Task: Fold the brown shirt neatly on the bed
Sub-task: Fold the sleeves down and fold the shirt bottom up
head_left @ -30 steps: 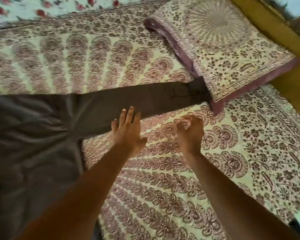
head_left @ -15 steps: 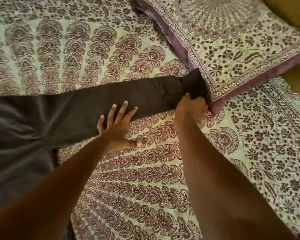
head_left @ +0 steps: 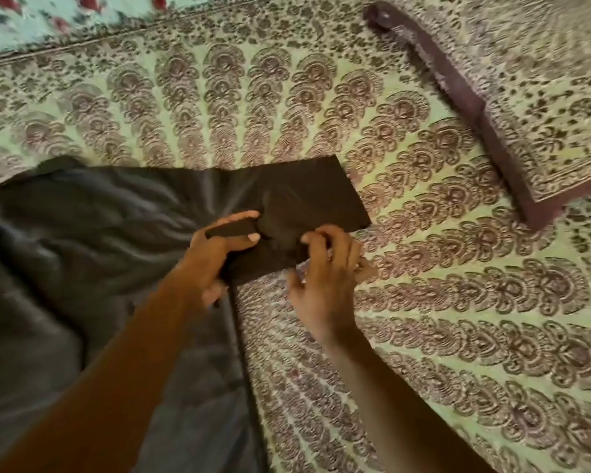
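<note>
Brown shirt (head_left: 82,268) sleeve (head_left: 307,196) between both hands' grip

The brown shirt (head_left: 82,268) lies spread and wrinkled on the left of the bed (head_left: 458,319). Its sleeve (head_left: 304,196) is doubled back, with a squared fold end pointing right.
</note>
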{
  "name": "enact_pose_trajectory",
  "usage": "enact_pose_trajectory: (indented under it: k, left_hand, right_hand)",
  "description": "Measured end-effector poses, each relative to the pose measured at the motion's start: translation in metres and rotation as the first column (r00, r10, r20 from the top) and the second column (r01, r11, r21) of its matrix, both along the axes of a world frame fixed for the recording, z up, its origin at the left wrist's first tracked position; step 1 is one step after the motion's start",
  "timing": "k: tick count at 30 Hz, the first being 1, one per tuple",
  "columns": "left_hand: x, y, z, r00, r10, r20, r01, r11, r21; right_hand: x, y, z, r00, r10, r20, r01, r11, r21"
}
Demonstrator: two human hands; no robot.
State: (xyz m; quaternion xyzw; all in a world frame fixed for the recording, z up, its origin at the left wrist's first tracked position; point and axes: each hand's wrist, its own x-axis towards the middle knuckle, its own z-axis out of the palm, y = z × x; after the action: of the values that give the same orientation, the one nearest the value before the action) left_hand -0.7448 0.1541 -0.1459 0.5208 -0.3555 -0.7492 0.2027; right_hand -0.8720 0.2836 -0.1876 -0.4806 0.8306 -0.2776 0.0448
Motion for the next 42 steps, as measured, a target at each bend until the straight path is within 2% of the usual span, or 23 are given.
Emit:
enact_pose_trajectory:
  k: [3,5,8,11,16,20,22,26,29,32,36,38,40,42]
  left_hand:
    - [0.078,0.01,0.016,0.981,0.053,-0.188,-0.024,0.988,0.155]
    - [0.128,0.017,0.023,0.967,0.114,-0.23,-0.065,0.976,0.21]
    - [0.204,0.018,0.026,0.974,0.168,-0.154,-0.139,0.974,0.181]
    - [0.264,0.01,0.027,0.95,0.311,-0.019,-0.303,0.936,0.179]
    - [0.357,-0.018,0.028,0.889,0.436,0.143,-0.446,0.894,0.045]
    - [0.44,-0.056,0.039,0.797,0.545,0.26,-0.519,0.838,-0.168]
    - [0.482,-0.074,0.037,0.761,0.547,0.348,-0.463,0.834,-0.298]
    - [0.535,-0.09,0.031,0.635,0.402,0.66,-0.105,0.891,-0.442]
    - [0.555,-0.105,0.032,0.558,0.427,0.711,-0.031,0.867,-0.497]
    - [0.566,-0.124,0.032,0.531,0.497,0.686,-0.08,0.835,-0.544]
    - [0.572,-0.143,0.029,0.447,0.524,0.725,-0.116,0.837,-0.534]
    - [0.577,-0.147,0.023,0.358,0.472,0.806,-0.007,0.864,-0.503]
    - [0.582,-0.148,0.01,0.297,0.398,0.868,0.18,0.869,-0.461]
    - [0.582,-0.143,-0.006,0.185,0.3,0.936,0.362,0.864,-0.349]
  right_hand:
    - [0.026,-0.017,0.003,0.994,-0.111,-0.001,0.111,0.989,0.101]
    - [0.033,-0.032,0.004,0.991,-0.124,-0.043,0.13,0.979,0.155]
    - [0.049,-0.058,0.01,0.99,-0.096,-0.1,0.121,0.952,0.28]
    - [0.076,-0.075,0.02,0.989,-0.016,-0.144,0.069,0.926,0.371]
    - [0.145,-0.082,0.032,0.991,0.074,-0.11,-0.036,0.948,0.317]
    - [0.203,-0.097,0.034,0.992,0.014,-0.123,0.019,0.965,0.263]
    - [0.223,-0.11,0.033,0.995,-0.04,-0.087,0.058,0.974,0.219]
    - [0.264,-0.135,0.033,0.991,-0.056,-0.12,0.071,0.99,0.122]
    - [0.291,-0.147,0.035,0.989,-0.026,-0.144,0.046,0.989,0.138]
    - [0.306,-0.153,0.03,0.992,-0.009,-0.124,0.021,0.995,0.099]
    - [0.328,-0.157,0.022,0.986,0.088,-0.144,-0.082,0.995,0.05]
    - [0.338,-0.156,0.015,0.967,0.171,-0.189,-0.16,0.984,0.071]
    - [0.346,-0.154,0.009,0.948,0.246,-0.203,-0.23,0.968,0.102]
    - [0.351,-0.154,0.002,0.941,0.274,-0.198,-0.253,0.96,0.121]
